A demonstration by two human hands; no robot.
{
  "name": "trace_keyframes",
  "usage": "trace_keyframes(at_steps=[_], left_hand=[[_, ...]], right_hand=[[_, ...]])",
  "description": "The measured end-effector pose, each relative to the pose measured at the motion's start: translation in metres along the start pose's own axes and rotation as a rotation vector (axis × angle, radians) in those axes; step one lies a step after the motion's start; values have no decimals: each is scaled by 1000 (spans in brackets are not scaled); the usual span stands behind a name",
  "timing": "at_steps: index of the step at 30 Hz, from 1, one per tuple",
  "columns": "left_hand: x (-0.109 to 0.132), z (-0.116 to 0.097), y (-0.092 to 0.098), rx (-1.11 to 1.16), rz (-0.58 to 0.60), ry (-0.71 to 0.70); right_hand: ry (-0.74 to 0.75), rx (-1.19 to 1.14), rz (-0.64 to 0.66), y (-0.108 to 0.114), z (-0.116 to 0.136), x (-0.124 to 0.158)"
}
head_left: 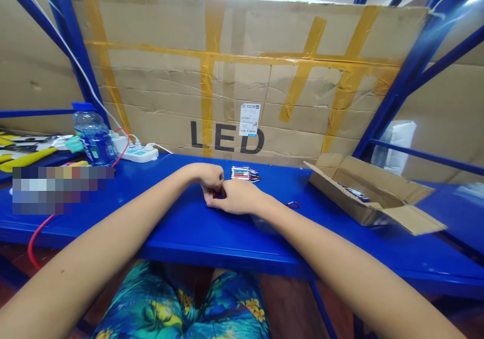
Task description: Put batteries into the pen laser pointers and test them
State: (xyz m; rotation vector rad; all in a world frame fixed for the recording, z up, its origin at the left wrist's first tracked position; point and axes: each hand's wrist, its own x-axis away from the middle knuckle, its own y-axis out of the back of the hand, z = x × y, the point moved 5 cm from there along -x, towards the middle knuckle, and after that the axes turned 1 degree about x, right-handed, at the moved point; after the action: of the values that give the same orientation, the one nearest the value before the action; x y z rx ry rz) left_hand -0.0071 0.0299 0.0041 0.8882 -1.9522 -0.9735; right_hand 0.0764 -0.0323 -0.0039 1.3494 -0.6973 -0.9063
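Note:
My left hand (212,181) and my right hand (241,196) meet over the middle of the blue table, both with fingers closed. A small red thing (217,195) shows between their fingertips; the fingers cover most of it, so its kind cannot be made out. Just behind my right hand lies a neat bundle of several slim, shiny pen-like sticks (244,173) in silver, blue, green and red. A red carabiner (292,204) rests on the table beyond my right forearm, partly hidden by it.
At right stands an open cardboard box (340,190) with shiny slim items inside. On the left are a blue-capped bottle (94,135), a white power strip (139,152) and yellow-handled tools (32,158). A large cardboard panel (170,87) backs the blue table (181,233).

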Motion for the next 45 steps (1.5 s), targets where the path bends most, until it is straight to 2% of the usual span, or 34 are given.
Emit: trace_keyframes(at_steps=[4,6,8,9,11,13,16,18,20,22,33,45], left_hand=[[-3,-5,-8,99,28,21],[-3,-4,-11,162,56,22],[-2,-4,-12,178,77,-7],[-1,-5,-13,174,92,-19],[2,-6,-13,139,114,-29],[3,-10,-10,52,59,-65],[2,-22,0,-148,-226,-218],[0,-30,1,-235,-397,-348],[-4,-37,-4,-282,-458,-462],[-9,-40,-10,-322,-477,-520],[-22,-39,-21,-357,-422,-538],[-12,-38,-19,-249,-341,-613]], right_hand=[[-2,36,85,6,-6,3],[-43,22,230,11,-18,8],[-97,-38,448,14,-37,19],[-112,-96,493,18,-48,24],[-146,-183,425,30,-77,31],[-217,-187,271,41,-110,37],[-316,-69,128,48,-148,42],[-315,-35,116,46,-157,42],[-296,-61,129,42,-156,39],[-281,-103,155,37,-151,37],[-282,-132,205,27,-147,35],[-285,-180,217,29,-139,37]])
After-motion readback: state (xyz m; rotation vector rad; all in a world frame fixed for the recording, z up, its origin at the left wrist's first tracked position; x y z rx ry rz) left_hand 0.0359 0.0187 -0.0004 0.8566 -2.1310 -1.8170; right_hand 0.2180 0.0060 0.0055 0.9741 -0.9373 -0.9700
